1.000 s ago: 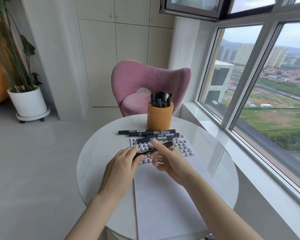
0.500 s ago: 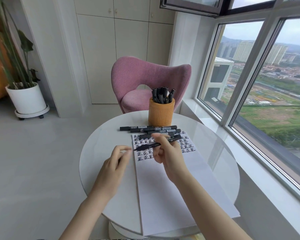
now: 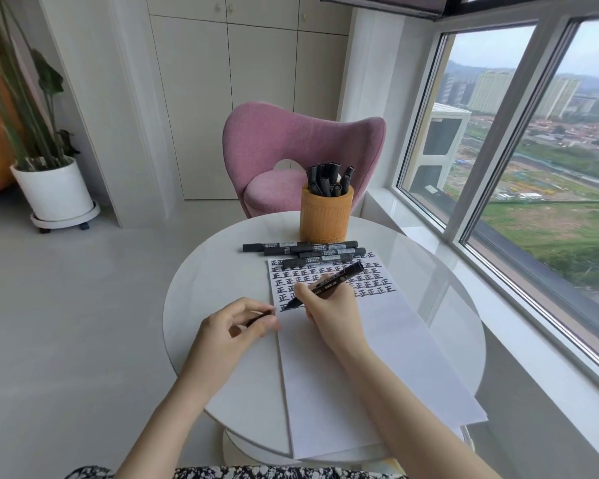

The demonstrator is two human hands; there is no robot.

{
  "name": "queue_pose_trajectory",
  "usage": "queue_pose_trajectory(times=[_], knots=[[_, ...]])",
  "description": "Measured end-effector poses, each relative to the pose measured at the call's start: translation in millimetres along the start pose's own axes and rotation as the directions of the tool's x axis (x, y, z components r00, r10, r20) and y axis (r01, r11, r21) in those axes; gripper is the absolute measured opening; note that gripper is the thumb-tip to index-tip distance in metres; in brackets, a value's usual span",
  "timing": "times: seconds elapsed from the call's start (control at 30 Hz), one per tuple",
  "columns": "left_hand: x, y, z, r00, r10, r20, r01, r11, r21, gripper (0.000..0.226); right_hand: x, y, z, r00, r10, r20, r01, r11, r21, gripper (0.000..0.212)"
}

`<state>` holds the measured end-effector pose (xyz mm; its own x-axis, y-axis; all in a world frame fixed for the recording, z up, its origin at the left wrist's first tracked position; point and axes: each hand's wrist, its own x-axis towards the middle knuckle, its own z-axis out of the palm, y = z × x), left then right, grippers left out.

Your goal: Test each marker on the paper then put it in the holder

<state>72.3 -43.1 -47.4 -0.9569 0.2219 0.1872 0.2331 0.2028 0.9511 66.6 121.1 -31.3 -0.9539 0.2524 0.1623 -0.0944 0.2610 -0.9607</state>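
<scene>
Across the round white table (image 3: 215, 288) lies a long white sheet of paper (image 3: 360, 375), its far end filled with rows of black characters and its near end overhanging the table's near edge. At the far edge stands a tan cylindrical holder (image 3: 325, 216) with black markers upright in it. Four loose black markers (image 3: 312, 252) lie between the holder and the paper's far end. The right hand (image 3: 332, 305) grips an uncapped black marker (image 3: 332, 280), tip down by the paper's left edge. The left hand (image 3: 229, 326) pinches a small black cap (image 3: 258, 318) just beside that edge.
</scene>
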Motion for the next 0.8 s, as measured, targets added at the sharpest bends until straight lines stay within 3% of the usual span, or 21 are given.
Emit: queue_pose_trajectory(times=[0.17, 0.7, 0.8], knots=[[-0.3, -1.4, 1.1, 0.999, 0.001, 0.033, -0.004, 0.997, 0.081, 0.003, 0.3, 7.5, 3.1, 0.999, -0.050, -0.023, 0.049, 0.998, -0.035, 0.038], [1.5, -5.5, 0.7, 0.999, -0.005, 0.038, 0.001, 0.995, 0.099, 0.008, 0.2, 8.8, 6.8, 0.999, -0.041, 0.002, 0.041, 0.993, -0.110, 0.046], [1.6, -6.7, 0.0, 0.999, 0.009, 0.041, -0.014, 0.995, 0.102, 0.008, 0.9, 9.5, 5.8, 0.998, -0.060, -0.030, 0.056, 0.992, -0.114, 0.039]])
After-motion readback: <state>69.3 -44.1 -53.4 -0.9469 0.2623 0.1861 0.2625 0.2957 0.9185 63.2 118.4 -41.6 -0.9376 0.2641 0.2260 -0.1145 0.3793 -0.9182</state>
